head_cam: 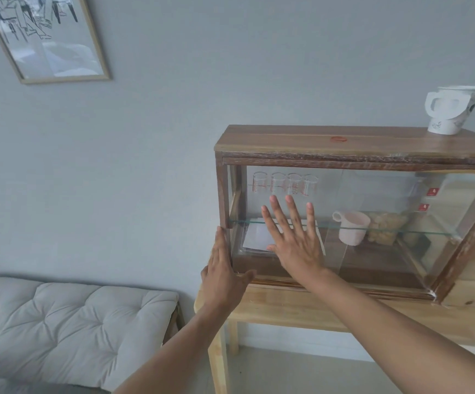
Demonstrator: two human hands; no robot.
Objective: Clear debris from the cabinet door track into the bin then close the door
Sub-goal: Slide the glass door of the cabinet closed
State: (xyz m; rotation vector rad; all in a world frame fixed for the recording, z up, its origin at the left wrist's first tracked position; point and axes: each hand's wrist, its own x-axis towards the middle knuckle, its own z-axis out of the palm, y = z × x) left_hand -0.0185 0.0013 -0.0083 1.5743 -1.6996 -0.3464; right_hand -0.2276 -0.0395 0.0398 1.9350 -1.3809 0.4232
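Fingers (293, 214) of the right hand (296, 245) are spread wide and flat, palm pressed against the sliding glass door (281, 223) of the wood-framed glass display cabinet (344, 143) — nothing is gripped. The left hand (222, 277) is also flat and unclenched, its fingers laid up along the cabinet's dark wooden left corner post (222, 194), the thumb reaching under the bottom front edge near the door track (330, 285). Whether any debris lies in that track cannot be told at this sharpness.

The cabinet stands on a pale pine table (301, 311) against a grey wall. Inside, a glass shelf (386, 227) runs across the middle. A row of clear measuring glasses with red markings (284, 183) sits at the upper left, a pale pink mug (351, 227) stands near the centre with a clear bag of beige lumps (385, 227) just beside it, and a white sheet of paper (256, 240) lies at the lower left behind the right hand. On top of the cabinet — toward its right end — stands a crumpled white paper cup with a handle (452, 109).

A framed black-and-white print (46, 38) hangs on the wall at upper left, and a tufted grey cushion (68, 328) lies below.
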